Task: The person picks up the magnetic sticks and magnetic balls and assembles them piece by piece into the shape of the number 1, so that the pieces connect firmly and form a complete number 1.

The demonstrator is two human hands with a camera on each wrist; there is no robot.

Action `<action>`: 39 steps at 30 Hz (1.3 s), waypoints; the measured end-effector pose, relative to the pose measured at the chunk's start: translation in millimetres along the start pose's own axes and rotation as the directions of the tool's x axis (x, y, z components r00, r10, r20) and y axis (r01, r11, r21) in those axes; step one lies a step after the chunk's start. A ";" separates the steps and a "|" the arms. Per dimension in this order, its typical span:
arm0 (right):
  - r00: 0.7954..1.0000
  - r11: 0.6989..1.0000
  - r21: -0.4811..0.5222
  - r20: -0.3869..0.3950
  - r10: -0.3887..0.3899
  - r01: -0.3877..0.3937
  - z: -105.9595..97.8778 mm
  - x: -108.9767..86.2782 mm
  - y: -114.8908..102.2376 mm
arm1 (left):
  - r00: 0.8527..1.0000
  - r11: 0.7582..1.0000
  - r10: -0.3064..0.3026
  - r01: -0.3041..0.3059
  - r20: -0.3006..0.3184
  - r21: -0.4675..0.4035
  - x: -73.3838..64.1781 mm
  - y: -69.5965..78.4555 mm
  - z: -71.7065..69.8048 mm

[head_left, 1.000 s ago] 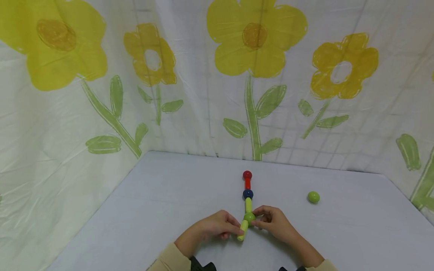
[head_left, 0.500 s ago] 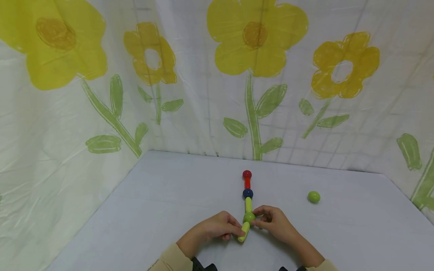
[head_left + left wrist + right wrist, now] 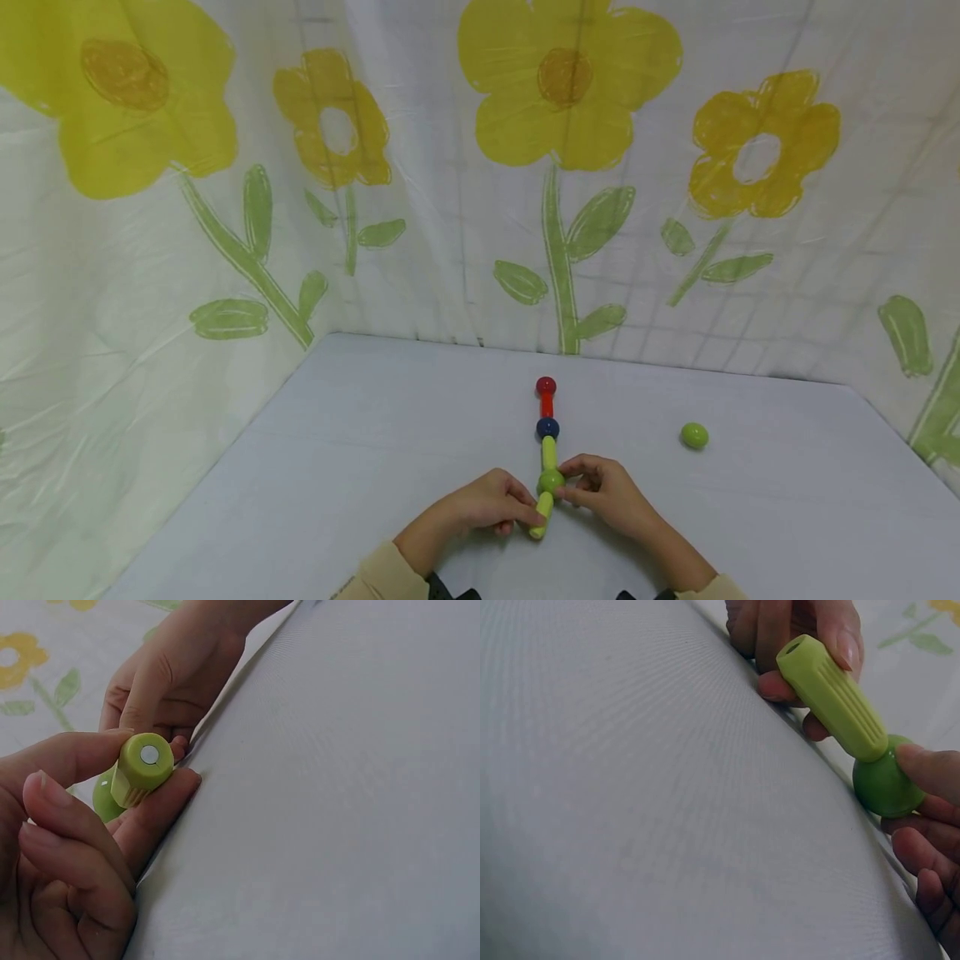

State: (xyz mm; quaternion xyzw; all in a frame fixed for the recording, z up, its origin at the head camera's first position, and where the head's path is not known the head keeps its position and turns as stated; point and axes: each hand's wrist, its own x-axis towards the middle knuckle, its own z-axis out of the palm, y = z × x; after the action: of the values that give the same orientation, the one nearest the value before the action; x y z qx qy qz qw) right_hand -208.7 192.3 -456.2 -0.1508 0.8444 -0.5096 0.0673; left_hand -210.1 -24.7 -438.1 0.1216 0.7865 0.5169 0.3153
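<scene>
A chain of toy magnetic pieces runs toward me: red ball, red stick, dark blue ball, yellow-green stick, green ball. My left hand pinches a second yellow-green stick between thumb and finger. One end of it touches the green ball, slightly angled to the chain; a pale round disc shows in its free end in the left wrist view. My right hand holds the green ball from the right with thumb and fingers.
Apart from the chain, a loose green ball lies on the right of the white-covered table. Behind the table hangs a white curtain with printed yellow flowers.
My left hand has shifted slightly right and toward me, swinging the stick's free end closer to the chain's line. The right hand stays put on the green ball.
</scene>
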 end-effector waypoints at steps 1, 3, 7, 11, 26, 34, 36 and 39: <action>1.000 1.000 0.003 -0.002 0.005 -0.005 0.2 0.1 -0.3 | 1.000 1.000 -0.002 0.002 -0.002 0.000 -0.5 0.7 0.6; 1.000 1.000 0.010 -0.003 0.005 -0.005 0.3 0.5 -0.2 | 1.000 1.000 -0.002 0.002 -0.007 -0.003 -1.4 2.1 1.9; 1.000 1.000 0.021 -0.008 0.016 -0.015 0.8 0.9 -0.1 | 1.000 1.000 -0.005 0.005 -0.019 -0.002 -2.2 3.9 4.3; 1.000 1.000 0.018 -0.007 0.020 -0.020 0.7 0.8 -0.9 | 0.999 1.000 -0.008 0.008 -0.038 0.008 -1.9 4.1 5.0; 1.000 1.000 0.002 0.001 0.030 -0.030 0.7 0.5 0.5 | 0.995 1.000 0.027 -0.025 -0.094 0.013 0.5 1.8 8.5; 1.000 0.999 0.023 -0.003 0.025 -0.025 1.4 1.4 1.8 | 0.995 0.999 0.040 -0.043 -0.093 -0.025 -0.8 3.9 15.9; 1.000 0.999 0.023 -0.003 0.022 -0.022 1.4 1.4 2.1 | 0.995 0.999 0.041 -0.044 -0.095 -0.025 -0.7 3.7 16.9; 1.000 1.000 0.008 -0.003 0.013 -0.013 1.5 1.2 2.6 | 0.994 0.998 0.043 -0.047 -0.102 -0.031 0.0 2.5 17.9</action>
State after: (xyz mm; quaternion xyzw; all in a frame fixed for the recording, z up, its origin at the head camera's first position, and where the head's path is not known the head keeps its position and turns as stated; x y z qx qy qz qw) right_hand -209.9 191.8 -459.2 -0.1440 0.8434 -0.5128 0.0699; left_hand -199.3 -10.4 -440.7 0.1076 0.7897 0.5425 0.2653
